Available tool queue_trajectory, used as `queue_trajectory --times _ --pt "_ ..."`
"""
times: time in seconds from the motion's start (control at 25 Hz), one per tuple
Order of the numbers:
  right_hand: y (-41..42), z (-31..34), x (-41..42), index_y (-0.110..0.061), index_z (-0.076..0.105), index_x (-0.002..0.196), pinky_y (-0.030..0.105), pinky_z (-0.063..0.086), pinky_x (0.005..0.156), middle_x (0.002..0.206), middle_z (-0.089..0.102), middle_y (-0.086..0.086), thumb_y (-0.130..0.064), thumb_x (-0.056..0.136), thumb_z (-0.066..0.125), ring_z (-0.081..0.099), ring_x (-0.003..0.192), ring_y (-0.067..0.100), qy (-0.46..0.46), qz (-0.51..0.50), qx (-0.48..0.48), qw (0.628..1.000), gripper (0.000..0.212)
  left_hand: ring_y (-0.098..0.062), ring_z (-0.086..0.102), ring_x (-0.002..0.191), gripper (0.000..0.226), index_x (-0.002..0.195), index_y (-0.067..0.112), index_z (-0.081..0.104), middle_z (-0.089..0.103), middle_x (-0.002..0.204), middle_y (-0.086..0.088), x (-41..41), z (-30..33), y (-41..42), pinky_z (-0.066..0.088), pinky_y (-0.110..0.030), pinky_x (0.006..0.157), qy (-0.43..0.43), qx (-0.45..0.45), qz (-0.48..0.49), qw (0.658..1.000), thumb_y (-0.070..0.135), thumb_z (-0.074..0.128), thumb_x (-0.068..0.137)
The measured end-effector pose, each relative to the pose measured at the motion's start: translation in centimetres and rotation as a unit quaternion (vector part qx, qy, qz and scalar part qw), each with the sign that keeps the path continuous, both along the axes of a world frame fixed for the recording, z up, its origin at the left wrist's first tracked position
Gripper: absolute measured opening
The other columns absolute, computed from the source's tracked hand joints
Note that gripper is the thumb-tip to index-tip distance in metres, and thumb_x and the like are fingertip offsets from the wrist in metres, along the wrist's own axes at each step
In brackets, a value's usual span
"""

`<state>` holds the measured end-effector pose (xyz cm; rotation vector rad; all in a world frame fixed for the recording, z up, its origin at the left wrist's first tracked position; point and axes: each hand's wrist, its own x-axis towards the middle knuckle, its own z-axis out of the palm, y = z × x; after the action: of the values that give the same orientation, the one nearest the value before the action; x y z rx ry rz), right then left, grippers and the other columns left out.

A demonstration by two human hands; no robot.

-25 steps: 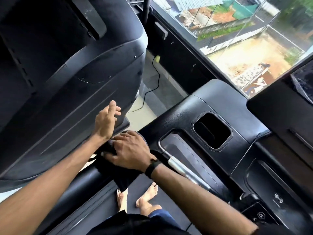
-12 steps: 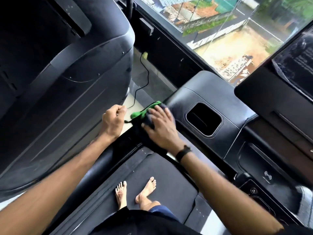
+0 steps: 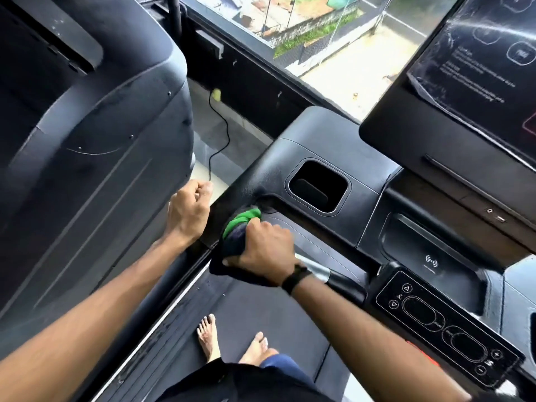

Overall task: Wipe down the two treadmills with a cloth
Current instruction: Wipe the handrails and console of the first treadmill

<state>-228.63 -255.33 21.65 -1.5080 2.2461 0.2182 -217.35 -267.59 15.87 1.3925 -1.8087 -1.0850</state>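
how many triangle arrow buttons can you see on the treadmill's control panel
4. Two sit at the control panel's left end, two at its right end. None looks hidden.

Bare forearms, no sleeves. Black band (image 3: pixel 293 279) on wrist of right hand (image 3: pixel 265 247). Left hand (image 3: pixel 190 211) unadorned. Bare feet (image 3: pixel 232 342). Black top, blue legwear.
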Motion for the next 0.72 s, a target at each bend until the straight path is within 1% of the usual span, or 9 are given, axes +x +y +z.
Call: queue_trajectory --times 0.08,0.16,0.28,0.36,0.44,0.52,0.56,0.64,0.72 --pt "-2.2 0.6 -2.4 -0.021 0.058 0.082 0.029 0.044 0.070 0.091 0.066 0.000 -0.072 0.058 0.080 0.064 0.092 0.026 -0.170 -0.048 0.054 0.983 0.061 -0.031 0.063 0.079 0.041 0.090 0.011 0.066 0.068 0.076 -0.008 0.1 0.2 0.3 0.048 -0.040 0.076 -0.011 -0.014 -0.001 1.000 0.045 0.043 0.088" --pt "-1.9 0.1 -2.8 -0.020 0.060 0.085 0.031 0.047 0.074 0.095 0.062 -0.001 -0.074 0.058 0.079 0.061 0.096 0.024 -0.189 -0.049 0.027 0.980 0.064 -0.030 0.063 0.082 0.039 0.091 0.015 0.066 0.068 0.079 -0.005 0.1 0.4 0.8 0.049 -0.040 0.081 -0.022 -0.031 -0.011 0.999 0.046 0.043 0.089" --pt "2.7 -3.2 0.2 -0.006 0.054 0.121 0.040 0.048 0.073 0.119 0.051 0.014 -0.063 0.055 0.084 0.050 0.096 0.029 0.129 0.049 -0.136 0.981 0.093 -0.025 0.060 0.082 0.041 0.093 0.014 0.066 0.067 0.087 -0.004 -0.1 0.8 2.2 0.046 -0.046 0.091 -0.043 -0.063 -0.017 0.997 0.045 0.039 0.091" --pt "3.3 -3.7 1.2 -0.006 0.057 0.119 0.036 0.046 0.061 0.102 0.059 0.013 -0.042 0.053 0.089 0.056 0.079 0.027 0.160 0.079 -0.141 0.974 0.081 -0.028 0.060 0.086 0.041 0.092 0.013 0.065 0.067 0.090 -0.005 -0.2 1.1 3.3 0.044 -0.050 0.096 -0.061 -0.085 -0.023 0.994 0.042 0.036 0.093" --pt "0.8 -1.7 -0.9 -0.011 0.063 0.100 0.035 0.051 0.062 0.090 0.065 0.009 -0.042 0.057 0.088 0.063 0.077 0.027 0.028 0.056 -0.092 0.994 0.059 -0.031 0.061 0.093 0.041 0.092 0.013 0.064 0.068 0.094 -0.007 -0.3 1.3 4.3 0.041 -0.052 0.099 -0.087 -0.113 -0.029 0.989 0.041 0.034 0.094" --pt "-1.4 -0.4 -3.6 -0.011 0.069 0.095 0.037 0.059 0.075 0.094 0.071 0.006 -0.055 0.046 0.088 0.068 0.084 0.024 -0.185 -0.039 0.012 0.982 0.068 -0.032 0.062 0.098 0.044 0.094 0.013 0.064 0.068 0.100 -0.009 -0.5 1.5 5.1 0.038 -0.052 0.101 -0.122 -0.137 -0.042 0.982 0.042 0.031 0.094" --pt "-1.7 -0.1 -4.2 -0.011 0.070 0.095 0.038 0.060 0.077 0.095 0.072 0.005 -0.059 0.039 0.088 0.069 0.085 0.023 -0.235 -0.065 0.036 0.969 0.076 -0.033 0.061 0.101 0.047 0.095 0.013 0.064 0.068 0.102 -0.009 -0.4 1.6 5.6 0.036 -0.052 0.102 -0.145 -0.146 -0.047 0.977 0.044 0.029 0.094" --pt "-0.1 -0.2 -3.5 -0.009 0.067 0.099 0.034 0.056 0.074 0.098 0.070 0.006 -0.052 0.052 0.086 0.066 0.084 0.022 -0.181 -0.049 0.006 0.982 0.066 -0.033 0.059 0.105 0.050 0.099 0.015 0.064 0.067 0.107 -0.009 -0.3 1.6 6.5 0.029 -0.052 0.106 -0.192 -0.163 -0.050 0.967 0.046 0.025 0.094" --pt "3.3 -1.5 -2.0 -0.008 0.060 0.104 0.031 0.045 0.067 0.100 0.067 0.010 -0.029 0.075 0.074 0.066 0.087 0.028 -0.015 0.023 -0.109 0.994 0.039 -0.032 0.057 0.108 0.051 0.101 0.015 0.063 0.066 0.110 -0.009 0.3 1.4 7.3 0.025 -0.054 0.110 -0.211 -0.169 -0.053 0.961 0.047 0.024 0.095"
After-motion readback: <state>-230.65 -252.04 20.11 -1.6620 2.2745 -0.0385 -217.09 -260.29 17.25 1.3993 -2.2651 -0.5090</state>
